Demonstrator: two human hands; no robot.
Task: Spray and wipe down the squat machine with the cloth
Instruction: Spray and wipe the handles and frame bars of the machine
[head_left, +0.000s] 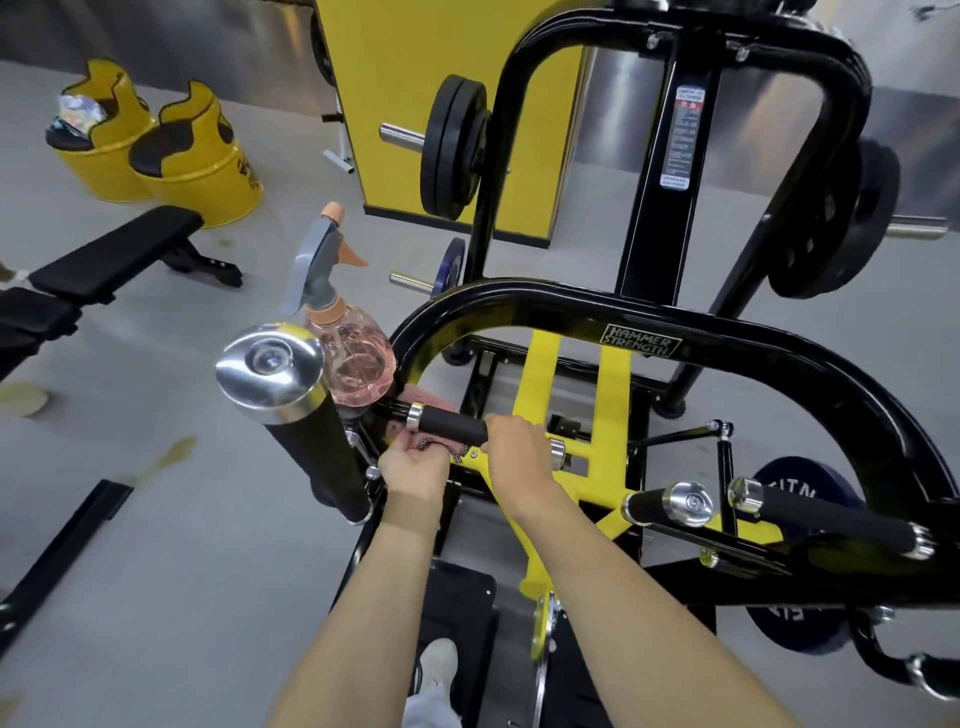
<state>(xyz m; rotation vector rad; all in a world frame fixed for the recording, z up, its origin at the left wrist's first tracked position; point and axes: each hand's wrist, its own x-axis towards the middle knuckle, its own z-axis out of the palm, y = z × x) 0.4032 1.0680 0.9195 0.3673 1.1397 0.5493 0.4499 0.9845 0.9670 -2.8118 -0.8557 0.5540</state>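
One pink cloth (451, 450) with a netted pattern is draped about a short foam-gripped handle (452, 428) of the squat machine (641, 340). Part of it shows behind the handle's left end and part hangs out below the bar. The handle's long axis runs from upper left to lower right across the view, nearly level, with a chrome collar at each end.

The left hand (413, 467) sits just under the handle's left half. Its fingers are curled up and pinch the lower edge of the cloth, so the cloth lies between those fingers and the bar. The right hand (511, 447) is wrapped round the right end of the foam grip, just beside the cloth; whether it touches the fabric cannot be told.

Just up and left of the handle stands a spray bottle (353, 358) of clear pink liquid. It leans slightly, with a grey trigger head and an orange nozzle pointing up and away from the person. Its base is hidden behind the cloth and a big chrome-capped roller (270, 364).

Black frame tubes arch over yellow inner bars. Black weight plates (452, 145) hang on the far upright and a blue plate (795, 499) sits low on the right. Farther out on the grey floor are a black bench (114, 254) and two yellow drums (197, 171), with a yellow column (441, 104) behind. A pale shoe (439, 660) shows below on the footplate.
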